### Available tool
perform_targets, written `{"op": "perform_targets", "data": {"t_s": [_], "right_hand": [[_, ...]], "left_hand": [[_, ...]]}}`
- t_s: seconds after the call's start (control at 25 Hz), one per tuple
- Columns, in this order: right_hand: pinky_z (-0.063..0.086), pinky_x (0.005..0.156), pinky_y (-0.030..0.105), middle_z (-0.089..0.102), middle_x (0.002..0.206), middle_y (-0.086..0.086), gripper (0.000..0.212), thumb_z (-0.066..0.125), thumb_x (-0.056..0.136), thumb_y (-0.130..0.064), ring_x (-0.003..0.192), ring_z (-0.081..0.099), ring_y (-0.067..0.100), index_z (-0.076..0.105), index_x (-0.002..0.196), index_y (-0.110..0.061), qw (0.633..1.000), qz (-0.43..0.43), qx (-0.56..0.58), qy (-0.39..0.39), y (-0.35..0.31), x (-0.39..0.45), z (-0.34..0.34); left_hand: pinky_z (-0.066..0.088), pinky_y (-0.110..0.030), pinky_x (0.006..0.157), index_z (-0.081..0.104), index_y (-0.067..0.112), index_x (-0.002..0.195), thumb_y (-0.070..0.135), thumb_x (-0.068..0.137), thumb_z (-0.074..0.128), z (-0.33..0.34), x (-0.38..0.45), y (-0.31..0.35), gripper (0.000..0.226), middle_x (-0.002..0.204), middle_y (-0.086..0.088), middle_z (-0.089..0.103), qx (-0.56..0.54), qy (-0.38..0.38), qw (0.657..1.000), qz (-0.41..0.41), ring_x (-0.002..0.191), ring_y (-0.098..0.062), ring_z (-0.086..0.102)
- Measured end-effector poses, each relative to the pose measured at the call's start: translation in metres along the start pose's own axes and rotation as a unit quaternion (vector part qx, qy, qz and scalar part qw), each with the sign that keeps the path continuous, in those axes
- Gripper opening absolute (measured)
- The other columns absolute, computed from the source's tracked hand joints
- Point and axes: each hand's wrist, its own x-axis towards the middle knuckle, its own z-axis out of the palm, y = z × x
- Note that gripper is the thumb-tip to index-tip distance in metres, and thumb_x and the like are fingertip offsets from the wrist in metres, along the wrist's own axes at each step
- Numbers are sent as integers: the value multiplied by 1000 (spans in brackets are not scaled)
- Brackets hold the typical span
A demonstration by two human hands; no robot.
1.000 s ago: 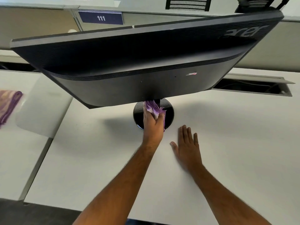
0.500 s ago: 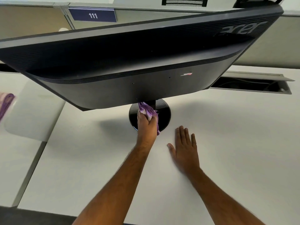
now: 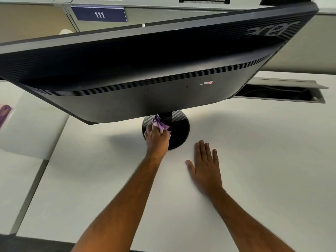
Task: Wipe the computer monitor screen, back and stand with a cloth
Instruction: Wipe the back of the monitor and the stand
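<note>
A black Acer monitor fills the upper part of the view, seen from behind and above, so its screen is hidden. It stands on a round black base with a short neck. My left hand is shut on a bunched purple and white cloth, pressed against the left side of the neck just over the base. My right hand lies flat and open on the white desk, to the right of the base.
An open cable tray slot is cut into the desk at the back right. A second purple cloth lies at the far left edge. A grey partition carries a blue sign reading 111.
My left hand with the cloth has shifted slightly left and down along the neck toward the base. My right hand has stayed flat on the desk.
</note>
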Motion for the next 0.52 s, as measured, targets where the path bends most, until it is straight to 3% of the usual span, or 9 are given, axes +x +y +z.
{"op": "perform_targets", "data": {"t_s": [0.08,0.16,0.36,0.52], "right_hand": [[7,128,51,-3,172,7,77,21,107,-59,159,-7,22,-1,164,-12,1000,0,3,2,-1,-1,0],[6,128,50,-4,172,7,77,20,107,-59,159,-7,22,-1,164,-12,1000,-1,5,3,0,-1,0],[6,128,50,-2,172,8,77,23,107,-58,159,-5,23,1,164,-12,1000,-2,4,11,0,-1,1],[7,128,51,-1,172,8,77,23,107,-58,159,-3,24,2,164,-12,1000,-2,-3,13,0,0,2]], "left_hand": [[38,-52,114,59,11,137,27,101,56,-4,6,-8,39,144,-12,47,101,-12,995,2,134,-35,43],[33,-49,112,63,8,130,26,102,53,-10,10,-8,34,139,-13,49,141,-15,990,23,132,-35,45],[38,-43,105,66,8,120,31,103,56,-21,15,-17,31,125,-11,57,140,-17,989,39,119,-30,54],[42,-37,91,59,16,118,43,97,63,-23,2,-24,35,114,-3,58,146,-66,987,-5,108,-26,58]]}}
